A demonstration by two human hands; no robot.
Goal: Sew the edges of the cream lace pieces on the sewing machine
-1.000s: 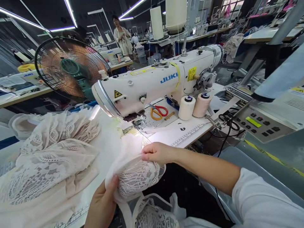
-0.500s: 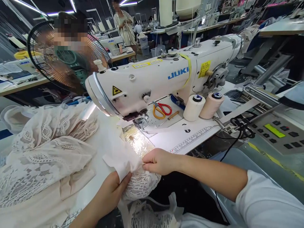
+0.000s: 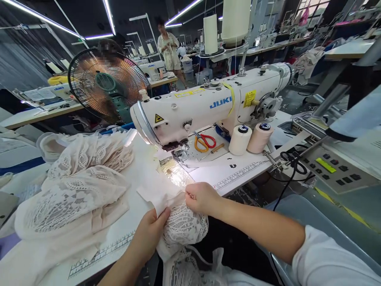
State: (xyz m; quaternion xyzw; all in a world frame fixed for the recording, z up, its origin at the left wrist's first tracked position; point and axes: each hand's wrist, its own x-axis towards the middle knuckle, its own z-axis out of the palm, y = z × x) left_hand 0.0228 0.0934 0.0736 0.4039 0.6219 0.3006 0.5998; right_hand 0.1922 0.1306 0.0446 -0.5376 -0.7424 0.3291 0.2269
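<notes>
The sewing machine (image 3: 208, 107) stands across the back of the worktop (image 3: 238, 174), its needle end toward the left. Under its arm lie the scissors (image 3: 202, 142), and just right of them two thread cones (image 3: 250, 138) stand side by side, touching. A heap of lace pieces (image 3: 74, 190) covers the left part of the worktop. At the front edge, before the needle, the left hand (image 3: 151, 234) and right hand (image 3: 202, 197) meet on a lace piece (image 3: 181, 222) that hangs over the edge. Behind the heap, past the back left corner, stands a fan (image 3: 107, 85). Off the right edge sits a control panel (image 3: 333, 169). A person (image 3: 169, 49) stands well behind the machine.
</notes>
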